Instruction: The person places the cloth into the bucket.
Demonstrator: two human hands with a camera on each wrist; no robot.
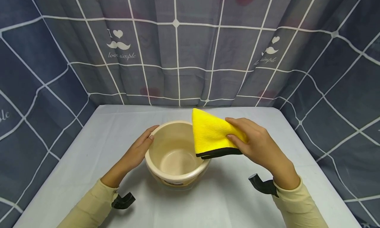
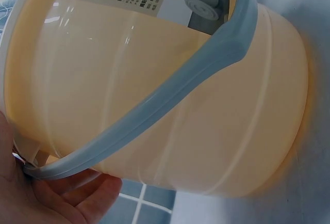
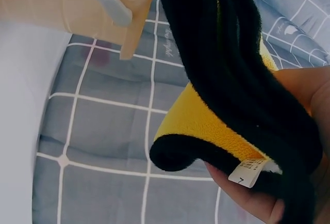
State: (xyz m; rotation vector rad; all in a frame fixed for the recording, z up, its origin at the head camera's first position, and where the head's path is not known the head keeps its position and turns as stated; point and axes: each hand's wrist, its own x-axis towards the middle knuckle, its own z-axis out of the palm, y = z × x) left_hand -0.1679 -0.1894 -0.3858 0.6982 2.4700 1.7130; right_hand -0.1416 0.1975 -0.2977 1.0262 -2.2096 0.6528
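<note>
The left hand (image 1: 137,152) grips the cream bucket (image 1: 170,145), its thumb at the rim and its fingers along the outer wall. The right hand (image 1: 259,143) pinches the folded yellow cloth (image 1: 212,132), which extends beyond those fingertips over the bucket's rim.

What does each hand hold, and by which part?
The right hand pinches the folded yellow cloth by its right end; the left hand grips the round cream plastic bucket by its left rim.

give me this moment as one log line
left grip: holds beige bucket by rim | right grip: holds folded yellow cloth at bucket's right rim | bucket: upright on white tabletop | cloth-rim contact: unclear
</note>
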